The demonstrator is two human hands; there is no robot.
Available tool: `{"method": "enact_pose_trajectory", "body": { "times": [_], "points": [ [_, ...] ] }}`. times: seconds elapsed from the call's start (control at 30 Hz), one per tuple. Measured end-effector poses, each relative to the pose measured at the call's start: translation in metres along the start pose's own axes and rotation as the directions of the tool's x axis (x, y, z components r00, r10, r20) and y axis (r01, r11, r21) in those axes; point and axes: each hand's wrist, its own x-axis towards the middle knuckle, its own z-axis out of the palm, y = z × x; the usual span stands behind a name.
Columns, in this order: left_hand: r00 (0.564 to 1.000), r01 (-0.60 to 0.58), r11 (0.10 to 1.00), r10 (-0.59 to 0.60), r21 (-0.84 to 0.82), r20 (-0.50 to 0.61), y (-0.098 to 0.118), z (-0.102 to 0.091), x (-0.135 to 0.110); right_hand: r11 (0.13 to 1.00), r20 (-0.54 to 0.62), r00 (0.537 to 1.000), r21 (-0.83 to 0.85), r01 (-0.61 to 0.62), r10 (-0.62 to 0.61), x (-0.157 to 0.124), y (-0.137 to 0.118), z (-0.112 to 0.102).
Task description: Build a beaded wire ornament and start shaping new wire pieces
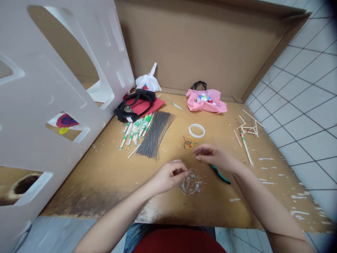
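My left hand [172,175] pinches the upper left edge of a round tangle of thin wire [191,184], which has small bluish bits caught in it. My right hand [212,156] hovers up and to the right of the tangle, fingers loosely bent and slightly apart, with nothing visible in them. Below that hand lie pliers with black and teal handles [221,175]; their jaws are hidden. Just beyond it sit colored rubber bands [189,142] and a white ring-shaped roll [197,130].
A bundle of grey wires [155,137] lies left beside wrapped chopsticks [137,128] and a black headset strap [137,103]. Behind are a pink bag [206,102] and white bag [149,82]. A stick frame [247,131] stands right. A white plastic panel [65,88] borders the left.
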Motion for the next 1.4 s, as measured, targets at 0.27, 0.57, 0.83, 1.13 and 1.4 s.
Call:
{"method": "enact_pose_trajectory", "body": {
  "times": [0.27,0.57,0.83,1.13,1.4],
  "points": [
    [0.968,0.246,0.891,-0.205,-0.382,0.144,-0.017,-0.001,0.006,0.816,-0.323,0.935,-0.496,-0.297,0.144,0.075,0.051,-0.029],
    [0.961,0.278,0.841,-0.244,-0.464,0.133,-0.022,-0.003,0.008,0.651,-0.388,0.883,-0.604,-0.459,0.263,0.118,0.049,-0.004],
    [0.961,0.277,0.840,-0.242,-0.467,0.135,-0.023,-0.003,0.009,0.868,-0.223,0.968,-0.452,-0.203,0.110,0.086,0.019,-0.042],
    [0.966,0.243,0.842,-0.253,-0.481,0.046,-0.025,-0.006,0.011,0.996,-0.403,0.913,-0.043,-0.083,0.059,0.074,0.018,-0.034],
    [0.954,0.109,0.948,-0.184,-0.299,-0.236,-0.021,-0.010,0.013,0.970,-0.086,0.989,0.223,-0.096,0.118,0.009,-0.027,0.005]
  ]
}}
